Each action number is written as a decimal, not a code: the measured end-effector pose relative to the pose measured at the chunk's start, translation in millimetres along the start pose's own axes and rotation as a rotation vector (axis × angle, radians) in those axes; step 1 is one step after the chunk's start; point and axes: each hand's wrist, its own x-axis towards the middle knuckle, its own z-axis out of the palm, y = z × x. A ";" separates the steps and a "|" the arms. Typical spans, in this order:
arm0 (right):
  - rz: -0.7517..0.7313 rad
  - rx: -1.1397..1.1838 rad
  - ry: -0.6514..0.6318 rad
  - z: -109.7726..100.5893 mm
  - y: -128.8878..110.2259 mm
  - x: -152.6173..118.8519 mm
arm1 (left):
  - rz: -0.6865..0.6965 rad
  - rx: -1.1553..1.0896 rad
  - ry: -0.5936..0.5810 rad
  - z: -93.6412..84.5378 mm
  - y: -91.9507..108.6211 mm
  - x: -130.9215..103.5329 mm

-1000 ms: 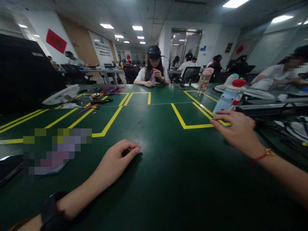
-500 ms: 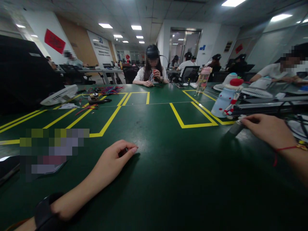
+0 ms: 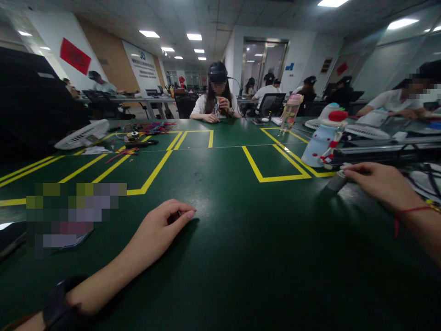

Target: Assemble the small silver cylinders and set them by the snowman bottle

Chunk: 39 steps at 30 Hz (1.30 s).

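My left hand rests low over the green table, left of centre. Its thumb and fingers are pinched together, and whatever may be between the tips is too small to name. At the right, my right hand pinches the top of a small grey cylindrical object, which stands tilted at the table surface. A pale blue bottle with a red top is just beyond that hand.
A clear bottle with a pink lid stands farther back. White fans, tangled wires and small parts lie at the back left. Yellow tape marks the table. Across it sits a person. Cables lie at far right.
The view has shifted very slightly. My right hand and the grey object have moved a little to the left in the picture; my left hand has hardly moved.
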 end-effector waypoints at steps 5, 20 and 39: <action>-0.074 0.065 0.064 4.1 -0.6 -17.8 | -0.002 0.003 0.001 -0.6 0.4 0.5; 0.111 1.349 -1.370 29.9 -181.5 -145.6 | 0.000 0.016 0.025 -0.2 0.6 1.6; -0.770 1.003 -0.502 59.5 -180.5 -154.3 | 0.129 -0.015 0.000 3.9 37.7 10.6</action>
